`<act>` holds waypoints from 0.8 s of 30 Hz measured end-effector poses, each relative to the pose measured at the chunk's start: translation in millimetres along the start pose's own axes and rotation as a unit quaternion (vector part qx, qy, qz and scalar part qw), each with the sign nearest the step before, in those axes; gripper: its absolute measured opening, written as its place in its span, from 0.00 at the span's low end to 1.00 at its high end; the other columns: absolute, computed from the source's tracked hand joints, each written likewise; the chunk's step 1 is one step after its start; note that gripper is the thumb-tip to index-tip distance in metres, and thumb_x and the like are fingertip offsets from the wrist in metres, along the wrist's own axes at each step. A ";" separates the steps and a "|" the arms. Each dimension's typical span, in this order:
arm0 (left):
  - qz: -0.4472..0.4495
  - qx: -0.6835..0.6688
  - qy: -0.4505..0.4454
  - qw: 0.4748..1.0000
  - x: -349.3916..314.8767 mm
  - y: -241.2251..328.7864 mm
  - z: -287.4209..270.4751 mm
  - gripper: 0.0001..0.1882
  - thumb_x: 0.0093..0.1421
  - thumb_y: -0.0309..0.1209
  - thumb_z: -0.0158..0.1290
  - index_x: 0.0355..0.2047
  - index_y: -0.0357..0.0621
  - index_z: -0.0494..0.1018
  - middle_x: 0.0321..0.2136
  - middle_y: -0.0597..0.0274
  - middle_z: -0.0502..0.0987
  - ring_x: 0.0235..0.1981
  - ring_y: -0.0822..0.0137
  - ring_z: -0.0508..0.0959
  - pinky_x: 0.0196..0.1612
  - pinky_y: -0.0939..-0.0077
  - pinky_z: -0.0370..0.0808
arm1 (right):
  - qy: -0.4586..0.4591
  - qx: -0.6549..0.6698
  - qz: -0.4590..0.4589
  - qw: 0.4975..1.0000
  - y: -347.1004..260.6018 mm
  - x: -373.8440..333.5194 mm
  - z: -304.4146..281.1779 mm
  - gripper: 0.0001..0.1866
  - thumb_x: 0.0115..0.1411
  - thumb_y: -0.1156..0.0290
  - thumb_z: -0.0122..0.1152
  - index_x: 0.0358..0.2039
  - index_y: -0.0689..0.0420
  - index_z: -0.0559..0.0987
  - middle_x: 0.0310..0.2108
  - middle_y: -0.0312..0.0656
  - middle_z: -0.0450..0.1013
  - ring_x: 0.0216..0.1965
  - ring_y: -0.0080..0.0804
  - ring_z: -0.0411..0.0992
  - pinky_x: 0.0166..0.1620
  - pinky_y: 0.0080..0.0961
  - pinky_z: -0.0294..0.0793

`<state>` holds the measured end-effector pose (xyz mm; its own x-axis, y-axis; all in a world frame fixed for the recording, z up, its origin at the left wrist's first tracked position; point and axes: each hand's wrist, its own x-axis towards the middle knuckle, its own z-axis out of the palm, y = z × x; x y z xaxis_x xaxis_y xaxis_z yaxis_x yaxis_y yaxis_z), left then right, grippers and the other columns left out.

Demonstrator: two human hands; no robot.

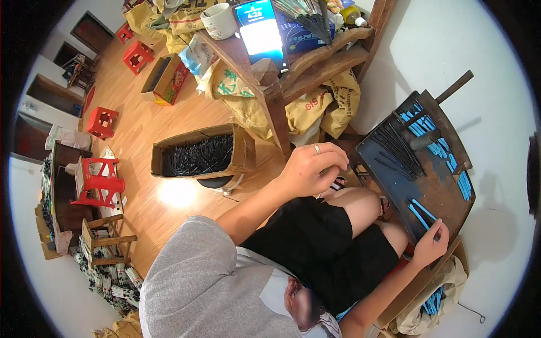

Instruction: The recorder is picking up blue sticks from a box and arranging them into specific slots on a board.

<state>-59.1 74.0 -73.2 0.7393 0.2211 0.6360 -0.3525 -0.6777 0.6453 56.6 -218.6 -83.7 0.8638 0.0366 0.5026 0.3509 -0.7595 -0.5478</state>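
Observation:
My left hand (315, 169), with a ring on one finger, is raised above my lap, left of the dark work board. Its fingers are curled together; anything between them is too small to make out. My right hand (433, 243) is at the near edge of the board, closed on thin blue strips (422, 209) that point up and away. On the dark work board (389, 172) a bundle of slim black rods (394, 147) lies left of a metal rod fixture (425, 139). Several more blue strips (431, 132) lie along its far right side.
A cardboard box (245, 149) full of short black pieces stands left of my knees. Behind it a wooden table (270, 107) holds a lit phone (260, 34) and a white cup (218, 21). A bag (451, 281) with blue strips is at lower right. Red stools (102, 123) stand left.

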 end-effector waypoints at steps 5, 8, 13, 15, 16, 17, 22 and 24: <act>0.005 -0.011 -0.005 1.000 3.0 0.4 2.2 0.06 0.41 0.15 0.49 0.19 0.39 0.71 0.25 0.60 0.75 0.23 0.66 0.76 0.25 0.79 0.73 | 0.014 0.017 0.011 1.000 -7.0 5.3 3.6 0.11 0.56 0.69 0.54 0.28 0.67 0.74 0.22 0.43 0.71 0.24 0.28 0.67 0.31 0.23 0.68; 0.000 -0.002 -0.006 1.000 2.5 -0.5 3.0 0.07 0.41 0.15 0.48 0.20 0.38 0.71 0.26 0.60 0.75 0.24 0.66 0.76 0.26 0.79 0.73 | 0.021 0.000 0.004 1.000 -15.5 6.8 5.2 0.11 0.56 0.69 0.54 0.27 0.66 0.74 0.21 0.43 0.71 0.23 0.28 0.67 0.31 0.23 0.67; -0.008 -0.017 -0.010 1.000 2.8 -0.8 5.1 0.07 0.41 0.15 0.49 0.20 0.38 0.71 0.26 0.60 0.75 0.24 0.66 0.76 0.25 0.79 0.73 | -0.003 0.003 0.039 0.999 -23.3 10.4 9.5 0.09 0.55 0.71 0.54 0.27 0.66 0.75 0.22 0.44 0.71 0.23 0.33 0.68 0.30 0.27 0.67; -0.006 -0.022 -0.017 1.000 4.8 0.9 4.6 0.07 0.41 0.15 0.49 0.20 0.38 0.71 0.26 0.60 0.75 0.24 0.65 0.76 0.26 0.79 0.73 | -0.004 0.005 0.045 0.999 -25.4 8.3 7.0 0.09 0.54 0.71 0.55 0.26 0.65 0.75 0.22 0.44 0.71 0.23 0.34 0.68 0.31 0.27 0.67; -0.005 -0.026 -0.021 0.999 5.6 1.6 4.5 0.07 0.41 0.15 0.50 0.20 0.39 0.71 0.26 0.60 0.75 0.25 0.65 0.76 0.27 0.78 0.73 | -0.003 0.000 0.048 0.999 -25.6 7.1 7.1 0.09 0.54 0.71 0.55 0.26 0.65 0.75 0.22 0.44 0.71 0.23 0.34 0.68 0.31 0.27 0.67; -0.005 -0.033 -0.025 0.999 5.9 1.5 3.5 0.07 0.41 0.15 0.50 0.20 0.39 0.71 0.26 0.60 0.75 0.25 0.65 0.76 0.27 0.78 0.73 | 0.003 0.014 0.028 1.000 -24.8 6.1 8.3 0.09 0.54 0.71 0.55 0.27 0.65 0.75 0.22 0.44 0.71 0.24 0.34 0.68 0.31 0.27 0.67; 0.021 -0.031 -0.074 0.997 18.4 1.3 -12.8 0.07 0.41 0.16 0.51 0.22 0.40 0.72 0.28 0.59 0.75 0.28 0.63 0.76 0.30 0.76 0.73 | 0.005 0.083 -0.010 0.996 -48.0 3.4 2.2 0.08 0.54 0.73 0.56 0.27 0.65 0.74 0.25 0.45 0.71 0.26 0.34 0.68 0.33 0.25 0.68; 0.030 -0.041 -0.097 0.994 28.1 2.2 -19.6 0.08 0.41 0.16 0.51 0.23 0.41 0.72 0.29 0.59 0.75 0.28 0.62 0.77 0.30 0.75 0.74 | -0.008 0.143 0.003 0.990 -52.8 5.5 -4.4 0.08 0.53 0.72 0.56 0.28 0.65 0.75 0.26 0.44 0.71 0.27 0.33 0.69 0.34 0.24 0.68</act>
<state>-50.3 92.5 -45.7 0.8096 0.0370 0.5858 -0.4392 -0.6238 0.6465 41.3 -181.2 -49.1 0.8709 0.0445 0.4894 0.4319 -0.5444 -0.7191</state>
